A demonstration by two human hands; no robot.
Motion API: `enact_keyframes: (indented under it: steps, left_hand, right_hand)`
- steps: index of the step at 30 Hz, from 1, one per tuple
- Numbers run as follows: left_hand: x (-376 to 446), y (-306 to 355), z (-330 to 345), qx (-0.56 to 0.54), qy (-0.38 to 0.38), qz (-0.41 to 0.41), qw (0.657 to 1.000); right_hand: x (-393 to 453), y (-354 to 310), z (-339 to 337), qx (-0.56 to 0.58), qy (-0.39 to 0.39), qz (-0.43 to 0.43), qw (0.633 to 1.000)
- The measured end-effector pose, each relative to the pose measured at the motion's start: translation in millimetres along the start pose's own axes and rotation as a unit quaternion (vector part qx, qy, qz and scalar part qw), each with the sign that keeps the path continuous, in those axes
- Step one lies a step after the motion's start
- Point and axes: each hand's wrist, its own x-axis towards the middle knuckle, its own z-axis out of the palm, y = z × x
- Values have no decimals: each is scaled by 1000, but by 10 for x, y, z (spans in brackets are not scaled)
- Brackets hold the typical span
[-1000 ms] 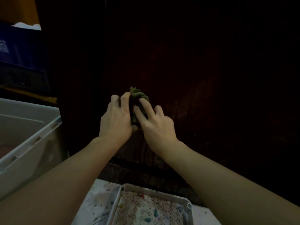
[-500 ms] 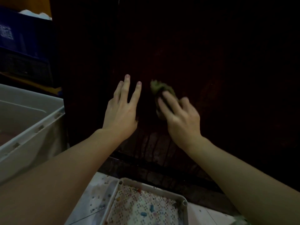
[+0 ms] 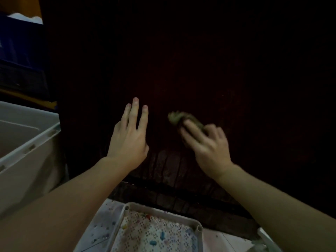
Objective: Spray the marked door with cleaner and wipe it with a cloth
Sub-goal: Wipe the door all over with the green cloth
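Observation:
The dark wooden door (image 3: 200, 70) fills most of the view, and wet streaks run down its lower part (image 3: 169, 164). My right hand (image 3: 209, 148), blurred by motion, holds a crumpled olive-green cloth (image 3: 175, 118) against the door at mid height. The cloth's end sticks out past my fingertips to the upper left. My left hand (image 3: 129, 139) lies flat on the door to the left of the cloth with its fingers straight, holding nothing. No spray bottle is in view.
A grey plastic bin (image 3: 27, 142) stands against the door's left edge. Below my arms a grey tray (image 3: 160, 209) with a paint-speckled patterned liner sits on the floor. A dark blue crate (image 3: 18, 42) is at the upper left.
My hands were together on the cloth and have parted. The left hand let go and now lies flat on the door. The right hand carried the cloth rightward across the door.

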Motion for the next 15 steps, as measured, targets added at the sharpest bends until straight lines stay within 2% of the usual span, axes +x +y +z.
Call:
enact_keyframes:
  steps: [2, 4, 8, 10, 12, 15]
  left_hand:
    - [-4, -11, -2, 8, 8, 3, 1000]
    - [19, -19, -16, 10, 15, -1, 1000]
    - [49, -13, 5, 19, 24, -2, 1000]
    - [42, 3, 26, 21, 24, 1, 999]
    - [31, 19, 39, 20, 28, 3, 999]
    - [32, 42, 39, 23, 37, 4, 999]
  right_hand:
    - [-141, -2, -19, 4, -49, -47, 998]
    - [-8, 101, -109, -2, -42, -41, 998]
    - [477, 397, -298, -25, 57, 124, 990]
    - [480, 414, -282, -31, 78, 165, 983]
    - [238, 301, -192, -27, 60, 122, 990]
    - [-246, 136, -89, -8, -30, 2, 1000]
